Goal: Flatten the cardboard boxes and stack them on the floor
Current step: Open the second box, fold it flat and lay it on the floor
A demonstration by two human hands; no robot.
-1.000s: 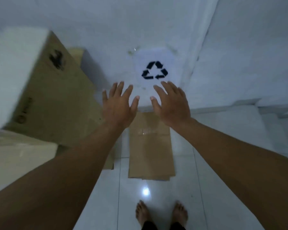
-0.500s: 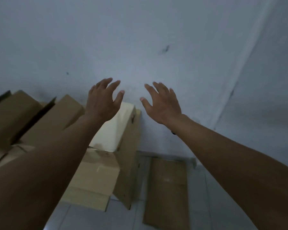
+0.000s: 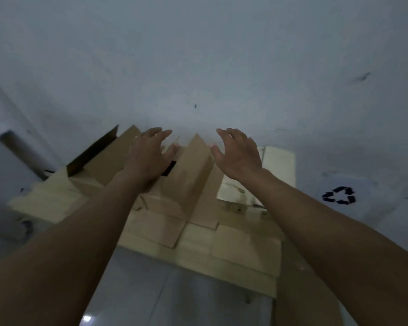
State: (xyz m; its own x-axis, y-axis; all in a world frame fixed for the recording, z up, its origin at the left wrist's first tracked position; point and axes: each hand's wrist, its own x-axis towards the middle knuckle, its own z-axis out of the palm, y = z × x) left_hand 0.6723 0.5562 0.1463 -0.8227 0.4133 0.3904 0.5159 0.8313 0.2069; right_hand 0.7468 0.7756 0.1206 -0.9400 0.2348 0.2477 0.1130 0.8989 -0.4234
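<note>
Both arms reached forward over a heap of cardboard boxes [image 3: 193, 208] piled against the white wall [image 3: 198, 67], at twelve o'clock from the person. The left hand [image 3: 149, 158] hung at eleven o'clock, fingers spread wide and holding nothing, above a box with a dark opening. The right hand [image 3: 238, 156] hung at one o'clock, likewise wide and empty, just beside an upright flap [image 3: 193, 170]. At three o'clock, a recycling sign [image 3: 339, 195] marked the wall. The picture was blurred.
</note>
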